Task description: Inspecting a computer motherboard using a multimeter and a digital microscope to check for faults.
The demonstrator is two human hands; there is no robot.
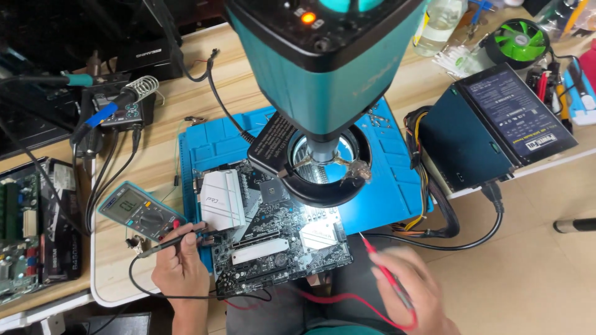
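**Easily bridged: two probes over a crowded board**

Just left of the bottom centre of the frame, the left hand (180,265) is closed around a black test probe (172,241), whose tip lies at the left edge of the motherboard (273,239). At the bottom right, the right hand (408,291) pinches a red test probe (386,273); its tip hangs just off the board's right edge, apart from it. The board lies on a blue work mat (397,186), under the ring light of a teal microscope (326,68).

The likeliest slip, I judge, is a probe tip skating across neighbouring pins and shorting them, since the parts are packed close. The red lead trails loosely across the lap and could snag a wrist and jerk the tip. The multimeter (138,209) sits at the middle left, away from the board, so a glance at its screen takes the eyes off both tips. The power supply (496,124) at the upper right has thick cables running toward the mat; whether the board is live, I cannot tell.
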